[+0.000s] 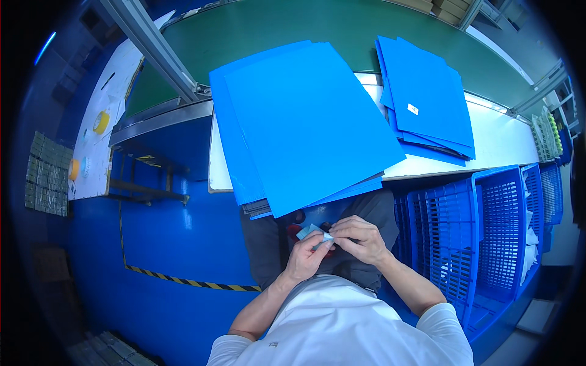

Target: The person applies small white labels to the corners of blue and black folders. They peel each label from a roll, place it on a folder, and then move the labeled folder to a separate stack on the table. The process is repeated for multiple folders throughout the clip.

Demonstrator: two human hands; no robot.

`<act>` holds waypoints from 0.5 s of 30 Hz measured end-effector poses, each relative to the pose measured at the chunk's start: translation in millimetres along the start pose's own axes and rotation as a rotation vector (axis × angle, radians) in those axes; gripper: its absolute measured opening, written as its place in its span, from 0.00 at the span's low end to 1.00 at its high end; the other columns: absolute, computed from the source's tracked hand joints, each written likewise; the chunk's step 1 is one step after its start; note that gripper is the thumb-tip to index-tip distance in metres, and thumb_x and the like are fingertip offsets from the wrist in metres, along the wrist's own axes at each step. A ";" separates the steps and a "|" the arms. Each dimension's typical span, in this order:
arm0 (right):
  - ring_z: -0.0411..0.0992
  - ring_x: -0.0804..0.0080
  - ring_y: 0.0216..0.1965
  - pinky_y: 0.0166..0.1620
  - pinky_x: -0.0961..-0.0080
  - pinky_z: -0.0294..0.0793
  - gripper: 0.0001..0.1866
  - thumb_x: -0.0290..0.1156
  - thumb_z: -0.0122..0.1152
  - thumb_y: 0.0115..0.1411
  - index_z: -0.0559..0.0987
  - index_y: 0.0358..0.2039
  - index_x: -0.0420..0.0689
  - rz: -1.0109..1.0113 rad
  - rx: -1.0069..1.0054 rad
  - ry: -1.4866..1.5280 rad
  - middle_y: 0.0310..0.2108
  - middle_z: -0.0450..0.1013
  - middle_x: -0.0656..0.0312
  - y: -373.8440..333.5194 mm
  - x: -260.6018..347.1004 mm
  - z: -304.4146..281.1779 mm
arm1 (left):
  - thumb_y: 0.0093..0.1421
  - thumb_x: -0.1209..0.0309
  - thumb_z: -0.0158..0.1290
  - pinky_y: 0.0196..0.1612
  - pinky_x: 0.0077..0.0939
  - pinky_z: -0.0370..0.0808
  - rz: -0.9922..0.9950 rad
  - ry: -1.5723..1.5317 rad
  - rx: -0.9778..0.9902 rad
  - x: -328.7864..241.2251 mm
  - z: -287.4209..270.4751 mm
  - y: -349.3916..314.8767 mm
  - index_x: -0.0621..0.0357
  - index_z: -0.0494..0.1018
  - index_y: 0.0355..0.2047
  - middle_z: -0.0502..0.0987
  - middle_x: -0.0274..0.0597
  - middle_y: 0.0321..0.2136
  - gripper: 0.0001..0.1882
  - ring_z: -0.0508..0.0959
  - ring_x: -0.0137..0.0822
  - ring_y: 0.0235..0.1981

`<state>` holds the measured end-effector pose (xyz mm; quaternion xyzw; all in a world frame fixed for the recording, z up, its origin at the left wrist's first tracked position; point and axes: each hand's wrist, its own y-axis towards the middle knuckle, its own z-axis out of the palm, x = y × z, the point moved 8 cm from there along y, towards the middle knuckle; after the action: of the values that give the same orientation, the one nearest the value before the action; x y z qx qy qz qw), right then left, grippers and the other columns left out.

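Observation:
Above my lap, my left hand (303,256) is closed round a small pale blue and white piece (309,230), thin like folded paper or film; its exact kind is unclear. My right hand (361,239) meets it from the right, thumb and fingers pinching the white end. The fingers hide part of the piece. Just beyond my hands lies a large stack of flat blue sheets (305,122), overhanging the near edge of the white table (497,139). To its right rests a smaller pile of blue sheets (427,91) with a small white label.
Blue plastic baskets (442,238) stand at my right, some holding white material. Behind the table runs a green surface (256,27) with a metal post (149,46). Yellow tape rolls (101,122) sit on a side table at left. Striped tape (189,282) marks the blue floor.

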<state>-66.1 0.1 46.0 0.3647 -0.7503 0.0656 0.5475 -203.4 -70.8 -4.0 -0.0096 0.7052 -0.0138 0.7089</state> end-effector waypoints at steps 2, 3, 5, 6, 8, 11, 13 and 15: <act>0.82 0.59 0.45 0.51 0.64 0.80 0.08 0.21 0.69 0.56 0.87 0.37 0.39 0.022 -0.021 0.054 0.39 0.83 0.55 3.0 4.5 -3.7 | 0.70 0.73 0.55 0.44 0.26 0.77 -0.005 -0.022 0.012 6.7 1.1 -1.9 0.65 0.81 0.43 0.81 0.41 0.36 0.09 0.81 0.33 0.39; 0.82 0.59 0.45 0.51 0.64 0.80 0.07 0.20 0.68 0.56 0.87 0.36 0.38 0.023 -0.041 0.078 0.39 0.83 0.55 5.5 9.3 -7.4 | 0.70 0.73 0.55 0.44 0.25 0.76 -0.006 -0.032 0.016 9.3 1.4 -3.0 0.66 0.81 0.44 0.81 0.41 0.36 0.09 0.81 0.32 0.39; 0.82 0.59 0.44 0.50 0.65 0.80 0.07 0.18 0.68 0.55 0.87 0.36 0.37 -0.011 -0.080 0.106 0.39 0.83 0.55 15.4 26.7 -16.7 | 0.70 0.75 0.54 0.44 0.23 0.76 -0.032 -0.124 0.013 13.7 1.1 -5.6 0.66 0.81 0.45 0.81 0.40 0.37 0.09 0.80 0.29 0.40; 0.82 0.59 0.44 0.49 0.66 0.80 0.07 0.17 0.68 0.55 0.86 0.36 0.37 -0.048 -0.100 0.110 0.39 0.83 0.55 25.2 40.6 -22.4 | 0.70 0.76 0.54 0.43 0.22 0.76 -0.043 -0.169 0.010 15.3 0.8 -6.8 0.66 0.82 0.45 0.81 0.40 0.38 0.09 0.79 0.27 0.40; 0.82 0.59 0.42 0.46 0.69 0.80 0.08 0.15 0.68 0.54 0.85 0.36 0.36 -0.170 -0.139 0.116 0.38 0.83 0.55 47.6 67.5 -33.4 | 0.70 0.75 0.54 0.44 0.22 0.76 -0.126 -0.235 0.015 28.1 2.5 -10.3 0.67 0.81 0.46 0.81 0.40 0.39 0.09 0.80 0.27 0.39; 0.81 0.60 0.41 0.42 0.68 0.79 0.10 0.17 0.70 0.51 0.85 0.36 0.39 -0.419 -0.162 -0.240 0.38 0.82 0.57 94.0 108.5 -36.5 | 0.71 0.74 0.53 0.46 0.23 0.78 -0.186 -0.205 0.060 40.8 4.9 -13.1 0.68 0.80 0.46 0.82 0.40 0.40 0.10 0.81 0.27 0.40; 0.80 0.62 0.42 0.41 0.68 0.78 0.11 0.20 0.71 0.51 0.85 0.37 0.41 -0.508 -0.158 -0.425 0.38 0.82 0.60 127.5 115.8 -27.6 | 0.72 0.73 0.53 0.48 0.23 0.78 -0.214 -0.196 0.080 43.8 9.9 -14.1 0.68 0.80 0.45 0.82 0.40 0.40 0.10 0.82 0.28 0.41; 0.79 0.64 0.44 0.41 0.67 0.76 0.11 0.24 0.72 0.52 0.84 0.38 0.43 -0.547 -0.135 -0.564 0.39 0.81 0.61 152.2 114.8 -15.1 | 0.72 0.71 0.54 0.49 0.24 0.78 -0.221 -0.172 0.088 49.4 12.9 -15.7 0.68 0.80 0.45 0.82 0.40 0.39 0.11 0.83 0.29 0.41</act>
<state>-164.0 63.4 197.5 0.5177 -0.7491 -0.2350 0.3400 -190.3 -88.2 -52.8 -0.0575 0.6351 -0.1218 0.7606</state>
